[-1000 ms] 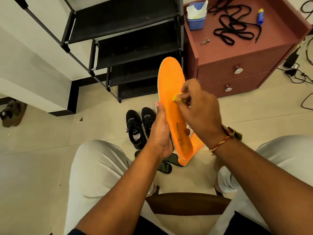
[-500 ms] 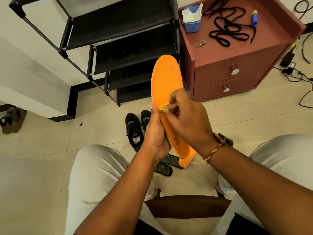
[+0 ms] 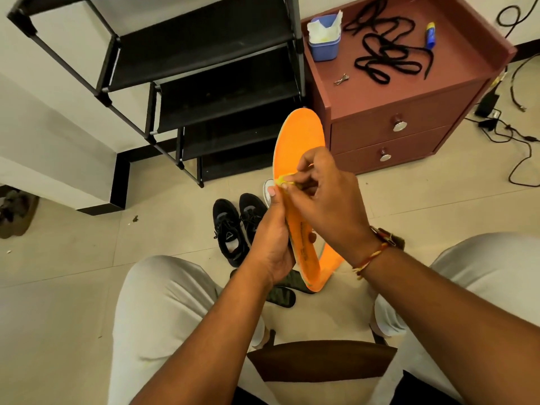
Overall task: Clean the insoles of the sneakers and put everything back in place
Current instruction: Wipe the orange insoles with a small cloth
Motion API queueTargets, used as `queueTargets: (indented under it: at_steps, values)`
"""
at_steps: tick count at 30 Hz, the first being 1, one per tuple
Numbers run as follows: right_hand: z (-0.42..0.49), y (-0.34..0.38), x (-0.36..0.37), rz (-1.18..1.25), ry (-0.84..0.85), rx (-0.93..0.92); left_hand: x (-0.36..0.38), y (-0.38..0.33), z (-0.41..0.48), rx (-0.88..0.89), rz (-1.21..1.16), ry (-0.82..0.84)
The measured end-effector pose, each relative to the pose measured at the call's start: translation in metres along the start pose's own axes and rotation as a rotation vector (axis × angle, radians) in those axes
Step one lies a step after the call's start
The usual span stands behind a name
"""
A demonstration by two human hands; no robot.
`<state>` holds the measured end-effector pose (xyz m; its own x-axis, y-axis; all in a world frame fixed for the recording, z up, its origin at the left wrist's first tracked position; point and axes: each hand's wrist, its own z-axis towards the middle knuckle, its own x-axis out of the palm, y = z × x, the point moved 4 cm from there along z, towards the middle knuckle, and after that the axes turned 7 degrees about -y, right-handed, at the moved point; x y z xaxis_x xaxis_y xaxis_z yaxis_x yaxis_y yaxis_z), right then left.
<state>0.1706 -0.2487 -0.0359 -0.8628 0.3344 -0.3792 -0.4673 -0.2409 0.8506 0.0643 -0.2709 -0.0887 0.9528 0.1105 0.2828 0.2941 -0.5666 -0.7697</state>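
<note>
a seated person in pale trousers [image 3: 163,317] looks down at a tiled floor [image 3: 73,273], where a black shoe rack [image 3: 204,68] stands beside a maroon two-drawer cabinet [image 3: 362,135]. a brown seat [image 3: 321,361] shows between the thighs. above the knees an orange insole [image 3: 301,141] is held upright, toe end up, in front of rack and cabinet. a second orange insole [image 3: 333,258] sits just behind it, under the right wrist. a pair of black sneakers [image 3: 228,226] sits on the floor below the hands, with dark insoles [image 3: 282,296] nearer the seat. the left hand [image 3: 271,247] grips the raised insole's lower half from its left edge, fingers curled behind, thumb along the rim. the right hand [image 3: 330,200] is bunched at the insole's middle. on the cabinet's surface lie black laces [image 3: 385,57], a blue tub [image 3: 324,48] of white wipes and a blue-and-yellow tube [image 3: 429,32]. a small yellow wipe [image 3: 281,180] is clamped in the right fingers and pressed to the insole's face.
</note>
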Motion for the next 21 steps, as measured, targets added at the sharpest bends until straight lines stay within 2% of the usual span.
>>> queueTargets:
  at_steps: [6, 12, 14, 18, 21]
  values:
    - [0.023, -0.037, -0.024, -0.092, -0.14, 0.128, -0.002, 0.007, 0.002, 0.028, 0.147, -0.01]
    - [-0.001, 0.002, -0.001, 0.04, 0.039, -0.003, -0.002, -0.006, 0.002, 0.038, 0.033, -0.04]
    - [0.0, 0.002, 0.002, 0.03, 0.047, -0.03, -0.004, -0.007, 0.002, 0.028, -0.003, -0.037]
    - [0.017, -0.028, -0.013, -0.059, -0.088, 0.033, -0.009, -0.003, 0.003, -0.003, 0.013, -0.05]
    - [0.024, -0.051, -0.019, 0.043, -0.13, 0.152, -0.008, -0.003, 0.003, -0.029, -0.006, -0.038]
